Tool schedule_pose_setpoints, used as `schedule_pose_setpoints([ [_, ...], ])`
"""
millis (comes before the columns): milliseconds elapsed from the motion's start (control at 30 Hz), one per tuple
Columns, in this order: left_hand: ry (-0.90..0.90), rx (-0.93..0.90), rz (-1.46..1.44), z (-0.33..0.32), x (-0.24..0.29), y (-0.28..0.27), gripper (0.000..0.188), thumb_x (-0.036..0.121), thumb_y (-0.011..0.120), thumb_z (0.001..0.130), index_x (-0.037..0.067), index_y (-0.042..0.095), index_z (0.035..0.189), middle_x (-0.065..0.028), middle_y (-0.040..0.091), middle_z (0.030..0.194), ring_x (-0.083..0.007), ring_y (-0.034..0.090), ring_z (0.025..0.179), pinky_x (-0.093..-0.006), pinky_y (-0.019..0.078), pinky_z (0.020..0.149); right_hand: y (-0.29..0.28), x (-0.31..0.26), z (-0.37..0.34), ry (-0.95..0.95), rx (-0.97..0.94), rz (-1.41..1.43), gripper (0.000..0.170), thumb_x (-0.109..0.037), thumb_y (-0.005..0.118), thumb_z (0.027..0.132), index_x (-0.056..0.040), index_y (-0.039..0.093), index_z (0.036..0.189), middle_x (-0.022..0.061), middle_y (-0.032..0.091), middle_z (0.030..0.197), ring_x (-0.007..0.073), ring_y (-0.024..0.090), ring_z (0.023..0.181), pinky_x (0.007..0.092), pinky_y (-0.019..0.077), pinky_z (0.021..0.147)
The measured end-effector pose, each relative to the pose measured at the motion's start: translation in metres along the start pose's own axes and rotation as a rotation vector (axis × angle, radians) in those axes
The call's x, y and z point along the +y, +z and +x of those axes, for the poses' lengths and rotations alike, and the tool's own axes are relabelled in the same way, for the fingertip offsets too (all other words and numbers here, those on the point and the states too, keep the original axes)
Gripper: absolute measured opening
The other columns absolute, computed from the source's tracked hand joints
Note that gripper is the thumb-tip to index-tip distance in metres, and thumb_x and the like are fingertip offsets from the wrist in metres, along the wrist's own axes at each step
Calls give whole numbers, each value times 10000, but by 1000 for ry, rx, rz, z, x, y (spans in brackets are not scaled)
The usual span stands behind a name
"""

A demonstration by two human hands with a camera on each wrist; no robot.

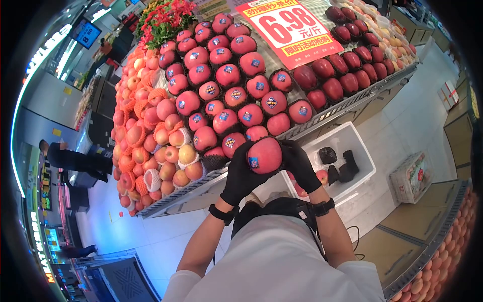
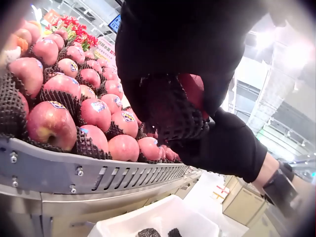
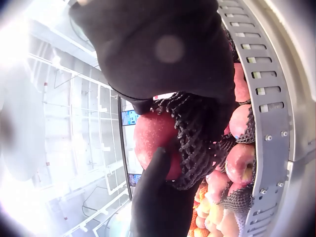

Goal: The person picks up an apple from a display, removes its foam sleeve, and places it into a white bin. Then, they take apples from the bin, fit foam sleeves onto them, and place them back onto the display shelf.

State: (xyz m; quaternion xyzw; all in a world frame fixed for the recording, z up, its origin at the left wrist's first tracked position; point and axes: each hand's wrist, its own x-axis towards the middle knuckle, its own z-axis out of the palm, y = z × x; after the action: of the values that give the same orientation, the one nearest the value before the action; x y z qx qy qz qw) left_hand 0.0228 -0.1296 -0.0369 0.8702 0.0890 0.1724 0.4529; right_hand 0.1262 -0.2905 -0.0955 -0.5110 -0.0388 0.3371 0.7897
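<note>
In the head view a large red apple with a blue sticker is held in front of the body at the stand's front edge. My left hand, in a black glove, grips it from the left. My right hand, gloved alike, grips its right side. Both wrist views show a black foam net round the apple's lower part, with the fingers wrapped over it. The left thumb lies against the bare red skin in the right wrist view. Just beyond the hands, rows of stickered apples sit in black nets.
Below the right hand stands a white foam crate holding loose black nets and a few apples. A metal rail edges the stand. A price sign stands among the fruit. At right is a carton; a person is at far left.
</note>
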Motion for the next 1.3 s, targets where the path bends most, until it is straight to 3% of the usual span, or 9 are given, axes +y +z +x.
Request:
schedule_pose_setpoints([
  [100,148,16,117,-1,-4,-5,939,336,936,584,38,466,1340,-212,546,1302,-338,600,1157,-425,509,949,-6,9,6,-145,108,-364,267,-194,648,930,10,648,1102,114,690,975,134,641,890,281,515,732],
  [300,244,-31,290,1,-7,-11,931,347,904,607,56,471,1379,-246,511,1369,-389,575,1202,-444,514,952,-2,8,4,-446,367,-523,175,-133,658,893,5,663,1002,92,693,912,155,640,834,318,503,743],
  [600,203,-42,279,3,3,-11,835,230,916,593,45,535,1312,-187,655,1190,-331,664,1072,-403,548,889,21,-6,-12,-598,361,-663,172,-156,579,927,-5,649,972,165,668,927,341,652,876,394,502,781],
  [800,157,-51,290,3,1,-15,820,220,912,594,46,531,1299,-181,662,1146,-330,670,1034,-395,553,870,37,-26,-21,-564,221,-687,174,-167,617,921,-6,657,972,150,661,911,284,650,839,381,502,759],
  [900,168,-62,259,4,2,-21,806,216,917,590,48,538,1281,-170,656,1146,-315,665,1040,-390,552,867,20,-32,-22,-315,-6,-597,174,-143,645,912,-25,656,1039,96,666,889,182,638,823,338,501,743],
  [1000,146,-82,175,5,9,-23,798,203,922,593,48,538,1275,-150,644,1156,-287,656,1048,-386,547,876,-11,-30,1,-321,81,-283,237,-129,659,916,-58,629,1140,33,659,909,104,610,867,291,495,746],
  [1033,129,-89,136,6,12,-24,796,198,923,595,47,537,1274,-143,640,1159,-277,653,1050,-384,545,881,-20,-24,13,-404,-27,-369,405,-123,670,917,-89,543,1300,15,626,1039,95,599,895,271,495,787],
  [1167,171,-181,93,15,19,-25,798,192,922,612,48,526,1290,-126,622,1183,-247,630,1085,-383,523,927,-9,-12,6,-219,-287,-255,574,-254,634,960,-97,386,1454,62,522,1307,149,558,1119,304,492,935],
  [1300,160,-180,47,22,22,-21,814,189,919,627,57,506,1316,-122,615,1207,-242,588,1158,-381,501,968,1,-6,4,15,-379,357,566,-350,597,978,-90,400,1440,77,492,1365,192,496,1257,378,453,1055],
])
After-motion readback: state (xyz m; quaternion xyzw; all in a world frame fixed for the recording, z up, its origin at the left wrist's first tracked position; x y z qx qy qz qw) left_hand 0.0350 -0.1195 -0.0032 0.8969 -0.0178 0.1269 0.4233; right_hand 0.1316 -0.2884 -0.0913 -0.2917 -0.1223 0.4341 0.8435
